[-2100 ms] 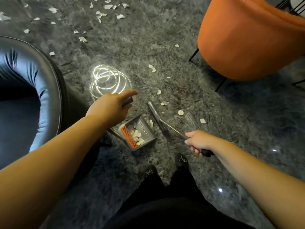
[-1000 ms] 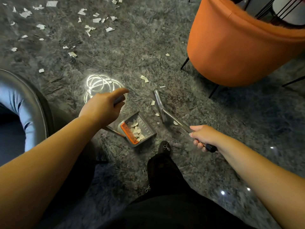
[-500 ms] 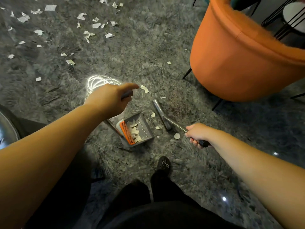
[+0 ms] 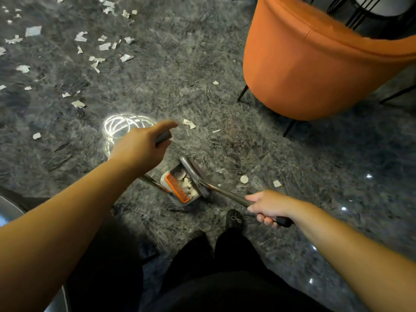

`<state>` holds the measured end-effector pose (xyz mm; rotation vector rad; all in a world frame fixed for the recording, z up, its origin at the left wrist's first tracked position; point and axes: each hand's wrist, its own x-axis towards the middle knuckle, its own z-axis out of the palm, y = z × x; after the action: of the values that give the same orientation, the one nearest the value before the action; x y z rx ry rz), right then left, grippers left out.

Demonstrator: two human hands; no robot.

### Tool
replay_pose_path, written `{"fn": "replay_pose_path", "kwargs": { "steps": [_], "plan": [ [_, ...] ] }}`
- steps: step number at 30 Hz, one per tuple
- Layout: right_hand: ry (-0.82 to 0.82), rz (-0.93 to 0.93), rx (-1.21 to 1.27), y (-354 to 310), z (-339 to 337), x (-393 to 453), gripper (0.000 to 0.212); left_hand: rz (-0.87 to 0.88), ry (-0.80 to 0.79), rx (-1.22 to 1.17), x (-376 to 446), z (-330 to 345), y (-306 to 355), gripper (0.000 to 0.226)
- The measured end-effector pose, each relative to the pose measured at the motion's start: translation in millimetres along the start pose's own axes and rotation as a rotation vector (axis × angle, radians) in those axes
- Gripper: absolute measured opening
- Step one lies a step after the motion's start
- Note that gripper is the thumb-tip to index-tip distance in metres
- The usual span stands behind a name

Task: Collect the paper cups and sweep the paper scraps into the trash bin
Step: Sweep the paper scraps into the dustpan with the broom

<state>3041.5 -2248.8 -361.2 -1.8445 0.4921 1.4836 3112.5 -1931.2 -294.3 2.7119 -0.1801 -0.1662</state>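
My left hand (image 4: 140, 146) grips the top of the long dustpan handle, forefinger stretched out. The grey dustpan (image 4: 180, 186) with an orange comb edge rests on the carpet below it and holds several white paper scraps. My right hand (image 4: 269, 204) is shut on the broom handle (image 4: 227, 194). The broom head (image 4: 193, 174) lies right against the dustpan's open mouth. Loose scraps (image 4: 244, 179) lie just right of the broom, and many more scraps (image 4: 101, 47) are scattered at the upper left. No paper cup is in sight.
An orange round armchair (image 4: 315, 64) stands at the upper right on thin black legs. A coil of glowing light strip (image 4: 122, 126) lies on the shaggy grey carpet behind my left hand. My feet (image 4: 234, 218) stand just below the dustpan. A dark curved seat edge (image 4: 9, 209) shows at the left.
The broom head has swept left up to the dustpan's mouth. My view has shifted, and the dark seat at the left has slid almost out of sight.
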Motion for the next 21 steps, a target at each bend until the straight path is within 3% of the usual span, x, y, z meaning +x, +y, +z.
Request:
{"fn": "replay_pose_path", "kwargs": {
  "steps": [10, 21],
  "plan": [
    [0.154, -0.036, 0.347, 39, 26, -30, 0.055, 0.189, -0.114, -0.021, 4, 1, 18, 0.041],
    [0.336, 0.008, 0.623, 97, -13, -52, 0.053, 0.422, -0.222, -0.001, 34, 22, 88, 0.043]
  ]
}}
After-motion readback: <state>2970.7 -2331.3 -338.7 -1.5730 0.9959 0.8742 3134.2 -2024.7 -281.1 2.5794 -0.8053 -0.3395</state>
